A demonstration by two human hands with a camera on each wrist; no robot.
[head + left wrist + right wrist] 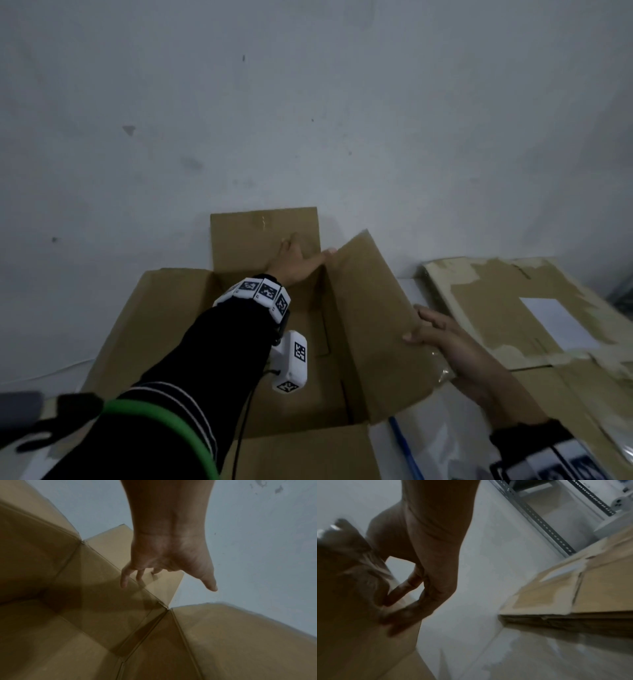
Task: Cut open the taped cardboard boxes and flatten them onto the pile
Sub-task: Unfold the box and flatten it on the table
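The open cardboard box (239,342) fills the lower centre of the head view, its top already cut free: all four flaps stand or lie outward and the inside shows bare, so the opening step looks done for this one while the flattening is still to come. To its right, in the lower right of the frame, lies the pile (507,308) of flattened cardboard with torn tape and a white label, resting on the pale counter (407,284); some boxes have evidently been finished already. The right flap (373,325) rises tilted in the middle of the frame, and the far flap (246,236) stands upright against the wall. The left hand (294,262) reaches across the box with fingers (124,578) spread and straight, touching the far flap near its fold. The right hand (452,346) holds the right flap's outer edge, thumb in front and fingers (399,592) behind, lightly pinching it. A blue pen-like stick (404,448) lies at the bottom, beside the box.
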